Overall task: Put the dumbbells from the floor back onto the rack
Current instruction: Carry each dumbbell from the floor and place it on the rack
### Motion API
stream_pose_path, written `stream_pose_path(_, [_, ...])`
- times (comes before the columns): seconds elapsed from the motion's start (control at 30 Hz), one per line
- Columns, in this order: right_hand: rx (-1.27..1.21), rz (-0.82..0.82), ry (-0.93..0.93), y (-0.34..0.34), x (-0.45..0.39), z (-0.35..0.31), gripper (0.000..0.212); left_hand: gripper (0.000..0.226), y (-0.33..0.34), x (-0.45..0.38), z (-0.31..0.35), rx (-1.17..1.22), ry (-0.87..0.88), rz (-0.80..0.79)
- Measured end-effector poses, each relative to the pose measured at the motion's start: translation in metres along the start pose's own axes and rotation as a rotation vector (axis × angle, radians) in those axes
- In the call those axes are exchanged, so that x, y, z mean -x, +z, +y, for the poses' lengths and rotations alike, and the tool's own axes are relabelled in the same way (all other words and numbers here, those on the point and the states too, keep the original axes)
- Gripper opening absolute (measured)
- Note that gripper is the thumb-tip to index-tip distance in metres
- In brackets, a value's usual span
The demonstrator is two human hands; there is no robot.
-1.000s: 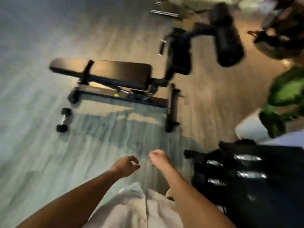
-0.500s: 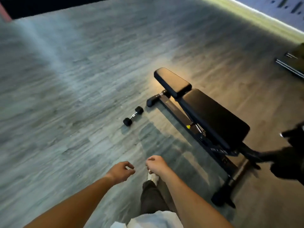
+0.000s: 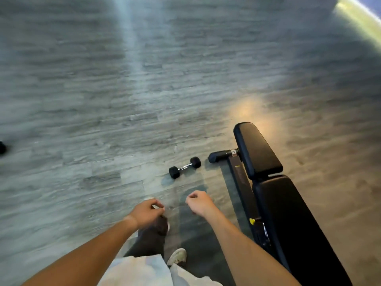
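On the grey wood-plank floor (image 3: 103, 141), a little past the hands toward twelve o'clock, one small dumbbell (image 3: 184, 167) lies flat. It has two black hexagonal heads joined by a short shiny metal handle, and it sits at a slant, its lower head toward eight o'clock and its upper head toward two o'clock. Nothing touches it. Just beside its upper head, at about three o'clock from it, is the rubber-capped foot bar (image 3: 221, 155) of a black padded weight bench (image 3: 288, 213), which runs from the middle of the view down to the lower right corner. A small yellow knob (image 3: 252, 221) shows on the bench frame.

Both bare forearms reach forward from the bottom edge. The left hand (image 3: 146, 212) hangs at about six o'clock from the dumbbell, its fingers (image 3: 157, 205) curled loosely inward and holding nothing. The right hand (image 3: 199, 203) is near it, toward three o'clock, also empty, with its fingers bent into a loose, relaxed curl. The two hands are apart from each other and apart from the dumbbell.

Below the hands, a dark trouser leg (image 3: 151, 238) steps forward, and a pale shoe (image 3: 177, 256) rests on the floor behind it. A light shirt hem (image 3: 140, 271) fills the bottom edge. At the far left edge, around nine o'clock, a dark object (image 3: 2, 148) is cut off by the frame; what it is cannot be told.
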State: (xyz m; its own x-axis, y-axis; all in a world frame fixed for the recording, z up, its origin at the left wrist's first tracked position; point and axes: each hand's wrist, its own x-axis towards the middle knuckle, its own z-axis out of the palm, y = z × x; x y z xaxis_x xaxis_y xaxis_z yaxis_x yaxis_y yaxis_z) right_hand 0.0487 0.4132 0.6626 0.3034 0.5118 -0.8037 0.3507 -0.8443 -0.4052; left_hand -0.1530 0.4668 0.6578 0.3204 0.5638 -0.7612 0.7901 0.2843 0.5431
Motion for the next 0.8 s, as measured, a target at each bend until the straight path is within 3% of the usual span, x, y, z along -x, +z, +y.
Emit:
stream_pose_path(0.43, [0.103,-0.058,0.108,-0.068,-0.228,-0.084,0.015,0.005,-0.052,-0.241,0.064,0.24,-0.119,-0.069])
stream_pose_path(0.7, [0.233,-0.225,0.116,-0.004,-0.437,-0.053,0.02,0.002,0.015,-0.424,0.007,0.448,-0.386,-0.054])
stream_pose_path(0.8, [0.307,-0.288,0.074,0.029,-0.526,-0.032,0.021,0.012,0.051,-0.497,-0.029,0.525,-0.461,0.013])
